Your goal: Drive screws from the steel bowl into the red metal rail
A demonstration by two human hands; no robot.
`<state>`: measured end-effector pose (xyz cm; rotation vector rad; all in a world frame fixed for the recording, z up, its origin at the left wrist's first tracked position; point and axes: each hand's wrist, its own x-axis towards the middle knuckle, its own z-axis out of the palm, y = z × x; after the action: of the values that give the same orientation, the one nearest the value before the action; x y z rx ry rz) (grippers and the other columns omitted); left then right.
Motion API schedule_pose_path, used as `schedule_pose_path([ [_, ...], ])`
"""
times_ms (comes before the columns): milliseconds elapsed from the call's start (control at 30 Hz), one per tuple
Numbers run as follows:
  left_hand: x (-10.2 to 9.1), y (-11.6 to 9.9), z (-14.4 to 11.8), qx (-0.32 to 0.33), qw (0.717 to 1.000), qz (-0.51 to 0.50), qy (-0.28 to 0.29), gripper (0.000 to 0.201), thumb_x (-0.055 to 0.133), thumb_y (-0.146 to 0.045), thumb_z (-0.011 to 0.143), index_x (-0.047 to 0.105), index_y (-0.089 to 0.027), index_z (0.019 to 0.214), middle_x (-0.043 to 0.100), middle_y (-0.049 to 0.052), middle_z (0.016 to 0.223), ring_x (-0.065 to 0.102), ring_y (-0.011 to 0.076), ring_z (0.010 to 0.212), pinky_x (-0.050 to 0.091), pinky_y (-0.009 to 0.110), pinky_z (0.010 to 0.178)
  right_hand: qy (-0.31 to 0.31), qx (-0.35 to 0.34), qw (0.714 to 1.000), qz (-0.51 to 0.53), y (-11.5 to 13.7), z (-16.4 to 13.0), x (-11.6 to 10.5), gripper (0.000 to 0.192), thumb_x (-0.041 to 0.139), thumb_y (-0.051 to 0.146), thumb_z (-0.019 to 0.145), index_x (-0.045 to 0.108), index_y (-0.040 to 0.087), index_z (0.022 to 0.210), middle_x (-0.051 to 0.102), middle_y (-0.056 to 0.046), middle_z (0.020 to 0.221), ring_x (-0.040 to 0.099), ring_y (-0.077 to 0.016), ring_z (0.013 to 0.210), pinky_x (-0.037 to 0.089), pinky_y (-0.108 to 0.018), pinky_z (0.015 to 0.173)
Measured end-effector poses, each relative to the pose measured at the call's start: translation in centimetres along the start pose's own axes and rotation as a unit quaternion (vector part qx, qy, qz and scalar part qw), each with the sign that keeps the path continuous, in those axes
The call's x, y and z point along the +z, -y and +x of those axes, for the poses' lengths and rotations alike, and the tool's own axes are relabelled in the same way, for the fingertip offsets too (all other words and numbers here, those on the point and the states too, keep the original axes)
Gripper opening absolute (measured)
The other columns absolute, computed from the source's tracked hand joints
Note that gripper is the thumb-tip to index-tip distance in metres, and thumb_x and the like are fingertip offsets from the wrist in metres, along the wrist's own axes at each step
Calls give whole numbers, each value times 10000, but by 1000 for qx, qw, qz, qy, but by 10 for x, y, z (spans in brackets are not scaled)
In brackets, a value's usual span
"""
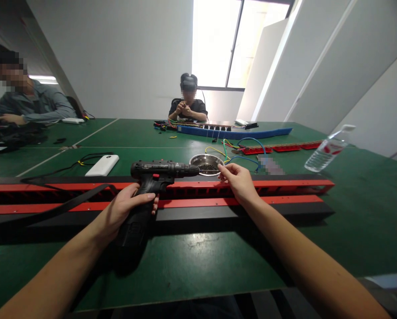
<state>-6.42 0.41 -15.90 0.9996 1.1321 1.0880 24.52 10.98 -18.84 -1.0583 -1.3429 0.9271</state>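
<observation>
The left hand [125, 210] has its grip clamped around the handle of a black cordless drill [151, 177], fingers wrapped tight, the thumb lying across the top of the handle. The drill sits near the centre of the view, its barrel level and its nose pointing toward three o'clock. The right hand [240, 179] is at about two o'clock from the drill's handle; its fingertips are drawn together right at the near rim of a small metal bowl [206, 161], and whether they pinch anything is too small to make out.

The bowl stands on the green bench [351, 212] just past the drill's nose and holds a heap of small dark pieces, too fine to identify. Under both hands a long red and black rail [284, 190] runs from nine o'clock to three o'clock, its left end cut off by the frame. A black strap [68, 201] crosses it on the left. The drill's lower handle and base merge into shadow.

At two o'clock, a clear plastic bottle [328, 150] appears tilted. A white power bank [102, 165] lies at eleven o'clock.
</observation>
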Motion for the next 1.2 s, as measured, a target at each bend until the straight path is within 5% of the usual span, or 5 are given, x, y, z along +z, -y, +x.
schedule_pose_path([
  [433, -1, -9, -2, -4, 1000, 2, -19, 296, 848, -266, 735, 662, -148, 933, 716, 33, 817, 678, 169, 685, 584, 272, 649, 82, 43, 996, -6, 11, 0, -13, 387, 802, 531, 763, 683, 167, 819, 710, -32, 713, 611, -136, 620, 481, -270, 620],
  [633, -27, -42, -1, 67, 966, 251, 10, 332, 798, -373, 810, 695, -136, 1017, 748, 59, 858, 686, 227, 772, 562, 293, 694, 175, -5, 975, -136, 28, -30, -33, 304, 708, 474, 879, 755, 173, 887, 758, -62, 864, 680, -200, 787, 515, -316, 734],
  [733, -32, -64, -1, 132, 931, 339, 20, 563, 851, -386, 745, 706, -168, 1243, 776, 97, 1141, 707, 301, 1004, 572, 322, 856, 220, -31, 957, -189, 34, -48, -36, 275, 670, 448, 914, 790, 204, 952, 772, -74, 985, 706, -234, 887, 540, -339, 785],
  [1000, 6, -114, -7, 175, 896, 402, 73, 527, 895, -254, 665, 779, -184, 1174, 800, 65, 1059, 735, 287, 910, 599, 311, 765, 240, -123, 926, -263, 28, -69, -36, 226, 641, 301, 932, 799, 246, 1083, 760, -85, 1132, 696, -247, 1088, 551, -376, 953],
  [1200, 25, -131, -4, 169, 884, 426, 93, 520, 891, -230, 680, 772, -156, 1181, 786, 66, 1144, 709, 267, 1015, 548, 281, 857, 233, -113, 933, -252, 28, -72, -37, 170, 648, 287, 913, 809, 231, 912, 764, -84, 1123, 707, -244, 1061, 567, -367, 910],
])
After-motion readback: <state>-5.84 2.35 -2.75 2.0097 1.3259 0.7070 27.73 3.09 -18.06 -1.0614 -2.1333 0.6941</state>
